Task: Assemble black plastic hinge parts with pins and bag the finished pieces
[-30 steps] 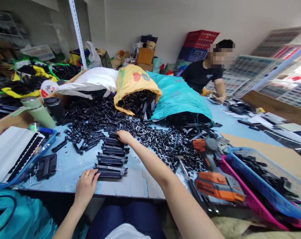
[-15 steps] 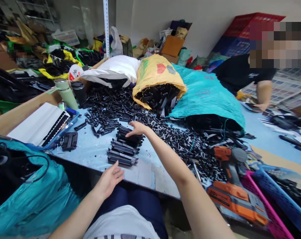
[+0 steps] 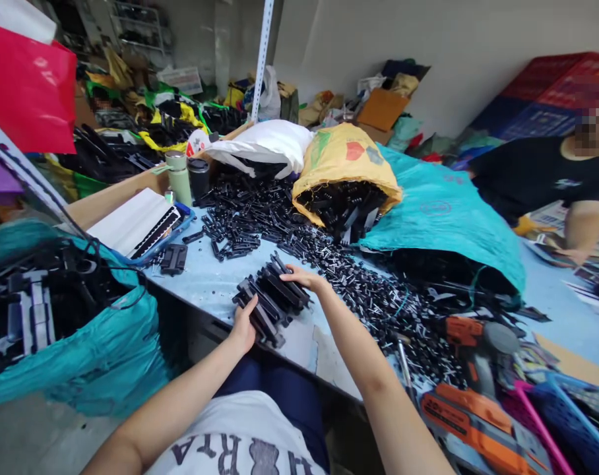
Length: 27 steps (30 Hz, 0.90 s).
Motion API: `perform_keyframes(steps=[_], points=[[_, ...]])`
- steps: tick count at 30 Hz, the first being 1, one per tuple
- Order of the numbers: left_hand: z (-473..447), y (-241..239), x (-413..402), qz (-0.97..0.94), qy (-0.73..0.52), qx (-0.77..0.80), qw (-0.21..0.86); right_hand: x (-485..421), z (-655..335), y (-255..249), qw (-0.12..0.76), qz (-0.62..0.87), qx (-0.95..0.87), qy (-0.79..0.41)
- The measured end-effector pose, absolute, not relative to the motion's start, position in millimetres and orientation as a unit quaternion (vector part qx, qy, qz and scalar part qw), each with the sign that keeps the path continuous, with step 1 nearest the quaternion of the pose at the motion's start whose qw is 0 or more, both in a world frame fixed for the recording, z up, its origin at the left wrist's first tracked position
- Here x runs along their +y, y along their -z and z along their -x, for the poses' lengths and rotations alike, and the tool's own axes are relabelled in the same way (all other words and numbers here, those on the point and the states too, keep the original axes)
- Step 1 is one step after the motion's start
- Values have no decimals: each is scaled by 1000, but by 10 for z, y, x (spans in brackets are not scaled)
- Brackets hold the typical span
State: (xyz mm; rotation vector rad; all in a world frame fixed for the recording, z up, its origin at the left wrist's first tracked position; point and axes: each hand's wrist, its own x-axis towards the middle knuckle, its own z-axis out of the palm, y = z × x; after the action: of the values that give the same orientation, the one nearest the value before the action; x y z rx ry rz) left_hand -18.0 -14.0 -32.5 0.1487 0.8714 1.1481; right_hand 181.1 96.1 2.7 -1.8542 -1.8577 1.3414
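A row of several long black plastic parts lies bunched together near the front edge of the blue table. My left hand presses against the near end of the bunch, fingers closed on the nearest part. My right hand rests on the far end, fingers curved over the top parts. Between the two hands the parts are squeezed into a tight stack.
Loose black parts and small screws spread behind. Yellow, white and teal sacks lie at the back. An orange power drill sits right, a teal bag of parts left. Another person works far right.
The spread row of black parts has been pushed together into a tight bunch. My left hand moved from off the table edge onto the near end. The view swung left.
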Motion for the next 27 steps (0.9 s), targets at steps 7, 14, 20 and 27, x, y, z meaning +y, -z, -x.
perform_keyframes(steps=[7, 14, 20, 27], points=[[-32, 169, -181, -126, -528, 330, 773, 389, -1724, -34, 187, 594, -562, -545], [317, -247, -36, -251, -553, 288, 741, 248, -1311, -223, 247, 615, -595, -455], [1729, -1165, 378, -363, -560, 313, 675, 839, 117, -872, 351, 502, -651, -448], [3802, -1788, 44, -338, -521, 541, 567, 745, 2444, -1021, 420, 272, -571, -651]])
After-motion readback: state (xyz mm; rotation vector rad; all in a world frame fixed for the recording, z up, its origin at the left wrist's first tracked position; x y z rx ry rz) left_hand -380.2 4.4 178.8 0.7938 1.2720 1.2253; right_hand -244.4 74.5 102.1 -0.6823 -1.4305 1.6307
